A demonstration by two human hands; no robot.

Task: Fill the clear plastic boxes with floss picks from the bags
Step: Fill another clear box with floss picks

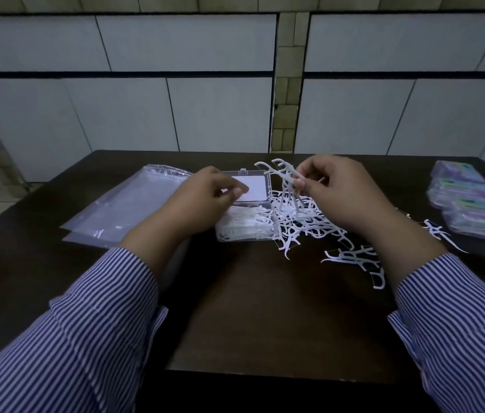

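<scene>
A clear plastic box [245,232] lies open on the dark table [250,308], its base holding white floss picks and its lid [254,187] folded back behind. My left hand [205,198] hovers over the box with fingers curled, thumb and fingertips close together; whether it holds anything I cannot tell. My right hand [333,192] pinches a small bundle of floss picks [284,174] raised above a loose pile of floss picks [303,219] just right of the box.
Flat clear bags [125,213] lie at the left of the table. More stray picks [354,259] are scattered toward the right front. A stack of purple-and-green packaged bags [473,207] sits at the right edge. A tiled wall stands behind the table.
</scene>
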